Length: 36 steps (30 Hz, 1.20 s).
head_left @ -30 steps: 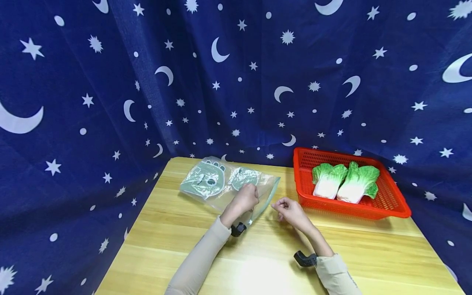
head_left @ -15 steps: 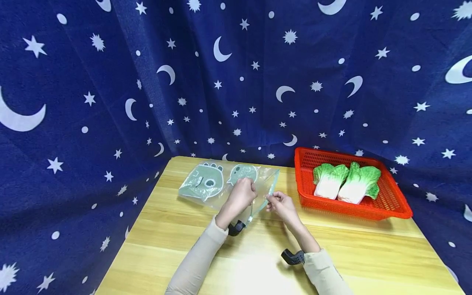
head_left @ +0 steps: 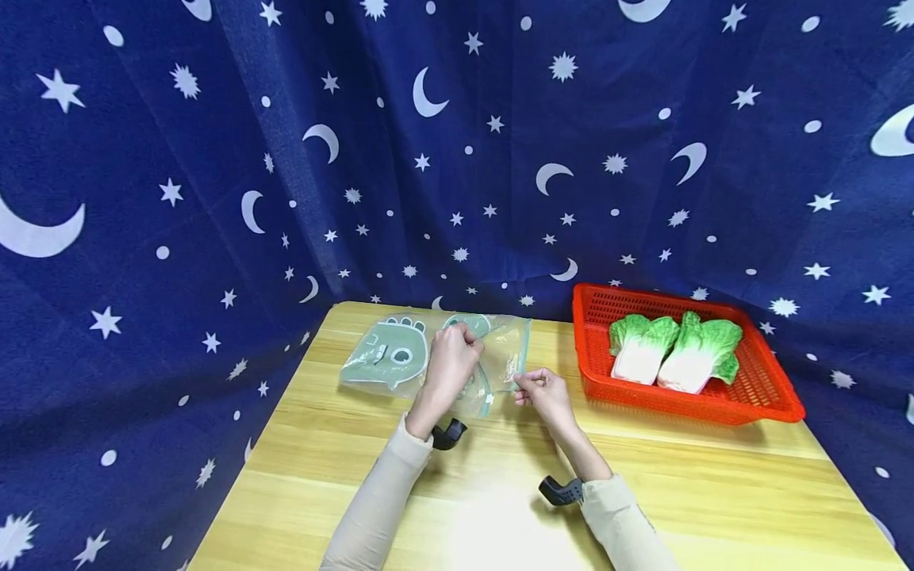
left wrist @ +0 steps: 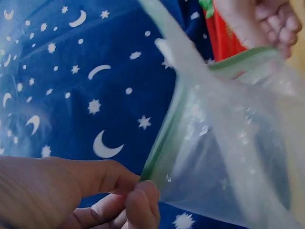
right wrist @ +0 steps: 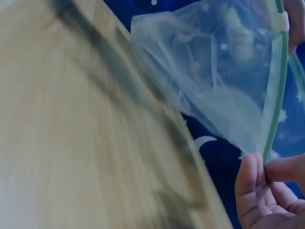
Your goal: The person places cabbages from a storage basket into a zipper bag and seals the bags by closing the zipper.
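A clear zip bag (head_left: 385,354) printed with green cartoon faces spans the back left of the table, its green-edged mouth on the right. My left hand (head_left: 450,358) pinches one side of that mouth between thumb and fingers; the left wrist view shows the green strip (left wrist: 162,143) in its grip. Opposite, my right hand (head_left: 547,396) pinches the other side of the mouth, seen closely in the right wrist view as fingertips (right wrist: 252,167) on the strip's end. Between the hands the mouth is spread apart. A whitish slider (right wrist: 281,21) sits on the green zip.
To the right stands a red plastic basket (head_left: 660,402) holding two Chinese cabbages, one on the left (head_left: 638,363) and one on the right (head_left: 687,366). Behind the wooden table (head_left: 321,476) hangs a blue curtain (head_left: 485,182) with moons and stars.
My right hand has moved left and taken hold of the bag's edge. My left hand has lifted up and away to the left, and the bag's mouth has spread wider.
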### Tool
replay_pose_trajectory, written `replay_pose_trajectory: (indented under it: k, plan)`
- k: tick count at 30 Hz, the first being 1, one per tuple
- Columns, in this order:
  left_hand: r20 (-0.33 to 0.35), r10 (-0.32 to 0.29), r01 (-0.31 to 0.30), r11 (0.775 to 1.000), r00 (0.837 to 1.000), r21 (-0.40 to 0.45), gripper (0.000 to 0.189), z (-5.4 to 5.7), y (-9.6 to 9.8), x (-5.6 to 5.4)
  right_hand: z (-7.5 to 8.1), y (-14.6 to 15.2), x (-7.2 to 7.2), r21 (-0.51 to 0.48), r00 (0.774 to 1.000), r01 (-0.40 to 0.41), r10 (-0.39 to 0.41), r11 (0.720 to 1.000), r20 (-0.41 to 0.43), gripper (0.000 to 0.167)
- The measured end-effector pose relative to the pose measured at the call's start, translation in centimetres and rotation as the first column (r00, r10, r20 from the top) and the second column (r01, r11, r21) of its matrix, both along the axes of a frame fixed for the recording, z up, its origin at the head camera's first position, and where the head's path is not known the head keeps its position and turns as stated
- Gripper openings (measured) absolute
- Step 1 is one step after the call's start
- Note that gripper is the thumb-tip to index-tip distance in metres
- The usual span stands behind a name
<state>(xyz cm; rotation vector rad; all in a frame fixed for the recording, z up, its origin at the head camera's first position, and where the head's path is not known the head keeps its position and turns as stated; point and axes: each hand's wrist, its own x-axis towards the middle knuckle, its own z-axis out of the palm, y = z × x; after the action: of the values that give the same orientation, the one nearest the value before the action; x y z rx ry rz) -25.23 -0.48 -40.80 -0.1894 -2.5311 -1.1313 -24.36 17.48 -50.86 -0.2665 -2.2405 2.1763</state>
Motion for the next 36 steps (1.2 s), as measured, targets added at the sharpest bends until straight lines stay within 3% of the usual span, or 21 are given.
replay_pose_trajectory:
  k: [5, 11, 14, 18, 21, 25, 29, 33, 36]
  plan:
    - [-0.114, 0.078, -0.08, 0.997, 0.99, -0.012, 0.015, 1.3, -0.9, 0.8, -1.1, 0.5, -0.3, -0.002, 0.999, -0.006, 0.006, 1.0, 0.049, 0.015]
    - [-0.162, 0.128, -0.136, 0.99, 0.978, -0.035, 0.017, 2.8, -1.5, 2.2, -1.5, 0.9, -0.4, -0.014, 0.994, -0.03, 0.031, 0.999, 0.105, 0.015]
    - [-0.129, 0.105, -0.116, 0.99, 0.986, -0.077, 0.018, 2.9, -1.4, 2.5, -1.6, 0.9, -0.4, -0.014, 0.994, -0.03, 0.032, 0.999, 0.105, 0.017]
    - [-0.007, 0.023, -0.024, 0.995, 1.0, -0.101, 0.021, 2.5, -1.3, 2.3, -1.7, 1.0, -0.2, 0.01, 0.993, -0.04, 0.039, 0.999, 0.109, 0.016]
    - [0.077, -0.05, 0.056, 0.996, 0.996, -0.067, 0.02, 1.9, -1.4, 1.8, -1.6, 1.1, 0.0, 0.029, 0.993, -0.055, 0.052, 0.998, 0.102, 0.018]
    - [0.134, -0.124, 0.132, 0.99, 0.983, -0.052, 0.018, 1.2, -1.2, 1.1, -1.0, 1.1, 0.3, 0.059, 0.995, -0.07, 0.065, 0.996, 0.081, 0.021]
    - [0.133, -0.148, 0.156, 0.986, 0.98, -0.059, 0.018, 0.8, -1.2, 0.8, 0.6, 1.5, 0.8, 0.195, 0.989, -0.137, 0.123, 0.971, 0.084, 0.023]
    - [0.114, -0.146, 0.154, 0.986, 0.983, -0.064, 0.018, 0.8, -1.4, 0.7, 3.7, 3.2, 1.7, 0.345, 0.966, -0.259, 0.239, 0.902, 0.101, 0.024]
    - [0.121, -0.152, 0.16, 0.985, 0.981, -0.065, 0.017, 0.7, -1.5, 0.7, 6.5, 5.3, 2.5, 0.39, 0.94, -0.339, 0.318, 0.856, 0.12, 0.021]
